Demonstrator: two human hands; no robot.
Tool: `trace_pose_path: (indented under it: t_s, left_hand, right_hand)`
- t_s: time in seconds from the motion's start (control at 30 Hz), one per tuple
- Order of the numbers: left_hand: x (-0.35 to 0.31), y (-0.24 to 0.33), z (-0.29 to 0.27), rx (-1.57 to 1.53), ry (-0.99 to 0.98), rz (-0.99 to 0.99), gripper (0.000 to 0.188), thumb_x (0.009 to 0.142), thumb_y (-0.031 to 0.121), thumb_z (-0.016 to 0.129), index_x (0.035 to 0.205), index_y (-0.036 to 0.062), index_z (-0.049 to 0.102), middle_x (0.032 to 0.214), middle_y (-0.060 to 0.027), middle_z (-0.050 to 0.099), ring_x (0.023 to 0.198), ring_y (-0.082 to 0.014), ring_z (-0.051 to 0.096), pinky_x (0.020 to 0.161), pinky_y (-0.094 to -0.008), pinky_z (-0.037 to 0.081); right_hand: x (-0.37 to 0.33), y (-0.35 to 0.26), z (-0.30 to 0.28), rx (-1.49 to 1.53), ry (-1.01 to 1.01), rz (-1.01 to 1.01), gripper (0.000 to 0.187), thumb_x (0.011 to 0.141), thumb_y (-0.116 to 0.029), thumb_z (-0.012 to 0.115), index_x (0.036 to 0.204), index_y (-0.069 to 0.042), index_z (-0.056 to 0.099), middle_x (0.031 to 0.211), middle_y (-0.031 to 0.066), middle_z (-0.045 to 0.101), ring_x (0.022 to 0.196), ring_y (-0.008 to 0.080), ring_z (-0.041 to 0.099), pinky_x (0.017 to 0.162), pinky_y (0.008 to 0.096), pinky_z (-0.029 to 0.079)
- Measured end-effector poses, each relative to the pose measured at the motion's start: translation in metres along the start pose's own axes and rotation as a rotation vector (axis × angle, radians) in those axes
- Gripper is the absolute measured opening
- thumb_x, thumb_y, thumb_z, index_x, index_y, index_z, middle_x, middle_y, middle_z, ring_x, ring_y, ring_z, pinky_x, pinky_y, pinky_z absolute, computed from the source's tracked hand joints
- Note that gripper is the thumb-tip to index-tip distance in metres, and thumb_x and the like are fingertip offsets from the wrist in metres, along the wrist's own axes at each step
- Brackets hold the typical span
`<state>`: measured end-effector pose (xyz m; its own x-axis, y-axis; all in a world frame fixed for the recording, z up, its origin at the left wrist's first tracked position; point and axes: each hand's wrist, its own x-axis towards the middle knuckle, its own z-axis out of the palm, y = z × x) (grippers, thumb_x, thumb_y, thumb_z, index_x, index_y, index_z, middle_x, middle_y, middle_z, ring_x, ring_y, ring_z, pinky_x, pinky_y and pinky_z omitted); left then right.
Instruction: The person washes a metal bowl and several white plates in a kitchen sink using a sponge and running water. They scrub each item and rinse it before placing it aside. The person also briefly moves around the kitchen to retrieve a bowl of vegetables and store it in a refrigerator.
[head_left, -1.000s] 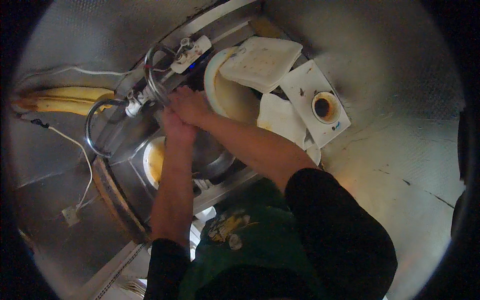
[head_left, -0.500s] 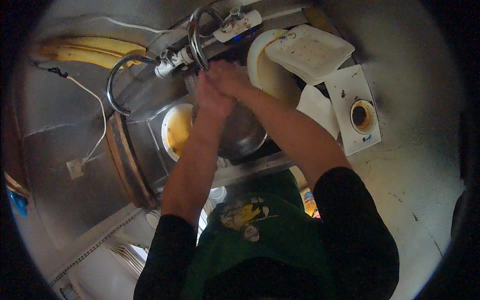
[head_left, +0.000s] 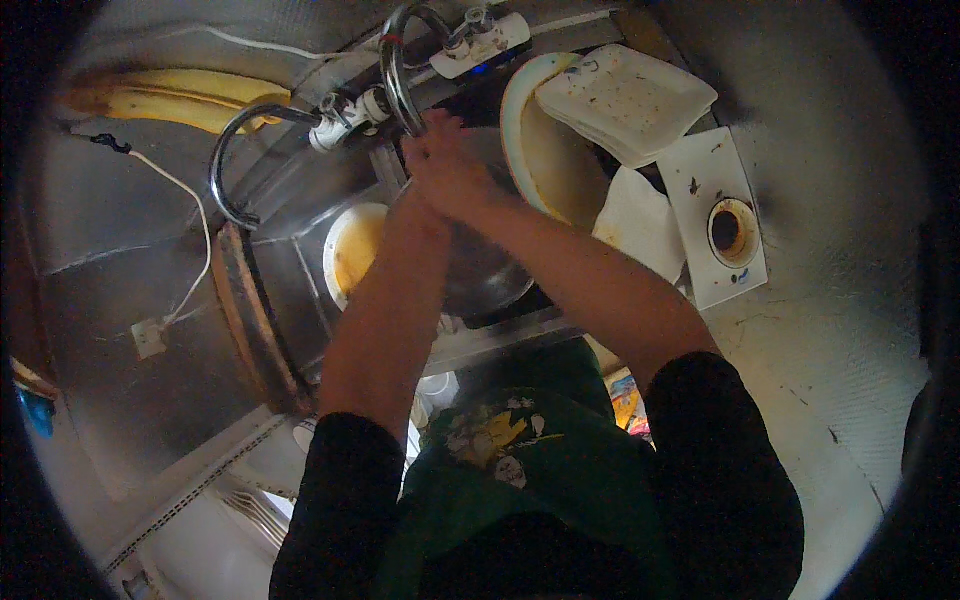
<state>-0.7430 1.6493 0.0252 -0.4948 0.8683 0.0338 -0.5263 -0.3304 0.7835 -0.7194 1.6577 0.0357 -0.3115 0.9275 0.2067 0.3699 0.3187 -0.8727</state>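
Observation:
Both my hands are pressed together right under the spout of the tall chrome faucet (head_left: pixel 398 88). My right hand (head_left: pixel 452 172) lies over my left, its fingers stretched toward the spout, holding nothing that shows. Only the wrist and back part of my left hand (head_left: pixel 418 212) can be seen; its fingers are hidden beneath the right. Below the hands a large round metal bowl (head_left: pixel 492 280) sits in the sink, partly covered by my forearms. Left of it is a white bowl (head_left: pixel 354 252) with a yellowish inside.
A second curved faucet (head_left: pixel 222 175) stands at left. On the right lie a large stained bowl (head_left: pixel 548 160), stacked soiled white square plates (head_left: pixel 630 100), and a white rectangular plate (head_left: pixel 692 215) bearing a stained cup (head_left: pixel 732 233). A yellow, banana-peel-like thing (head_left: pixel 180 98) rests behind the sink.
My hands have shifted against each other under the spout; the right now covers more of the left. The whole view has moved slightly. The dishes stay put.

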Motion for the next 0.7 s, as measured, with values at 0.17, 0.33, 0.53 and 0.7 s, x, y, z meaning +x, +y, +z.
trace_pose_path:
  t_s: [0.17, 0.33, 0.53, 0.7]
  left_hand:
    - [0.032, 0.009, -0.032, -0.094, 0.062, -0.633, 0.039, 0.092, 0.037, 0.039, 0.117, 0.0086, 0.046, 0.122, -0.0135, 0.049, 0.114, -0.0251, 0.045, 0.098, -0.0395, 0.035]
    - [0.017, 0.006, -0.068, -0.471, -0.244, -0.646, 0.047, 0.09, 0.042, 0.037, 0.122, 0.0084, 0.043, 0.126, -0.0137, 0.046, 0.12, -0.0249, 0.04, 0.103, -0.0383, 0.028]
    - [0.03, 0.013, -0.061, -0.48, -0.372, -0.693, 0.046, 0.091, 0.04, 0.032, 0.119, 0.0063, 0.045, 0.121, -0.0118, 0.05, 0.114, -0.0235, 0.043, 0.099, -0.0373, 0.031]
    - [0.005, 0.061, -0.021, -0.666, -0.187, -0.849, 0.04, 0.092, 0.035, 0.035, 0.109, 0.0052, 0.055, 0.109, -0.0097, 0.058, 0.099, -0.0235, 0.053, 0.088, -0.0356, 0.039]
  right_hand:
    - [0.006, 0.047, 0.026, -0.164, -0.048, -0.195, 0.038, 0.085, -0.024, 0.044, 0.116, -0.002, 0.049, 0.12, 0.0229, 0.047, 0.107, 0.0446, 0.044, 0.097, 0.0511, 0.03]
    - [0.009, 0.012, 0.0, -0.184, -0.119, -0.042, 0.036, 0.087, -0.024, 0.041, 0.116, -0.006, 0.051, 0.121, 0.0203, 0.048, 0.109, 0.0412, 0.046, 0.092, 0.051, 0.035]
    - [-0.006, 0.038, 0.031, -0.416, 0.111, -0.323, 0.035, 0.086, -0.025, 0.042, 0.116, -0.009, 0.051, 0.118, 0.0169, 0.051, 0.115, 0.036, 0.043, 0.091, 0.0571, 0.033]
    - [0.029, 0.06, -0.044, -0.448, -0.351, -0.542, 0.035, 0.08, -0.023, 0.05, 0.113, -0.013, 0.054, 0.111, 0.0152, 0.055, 0.103, 0.033, 0.052, 0.082, 0.0513, 0.044]
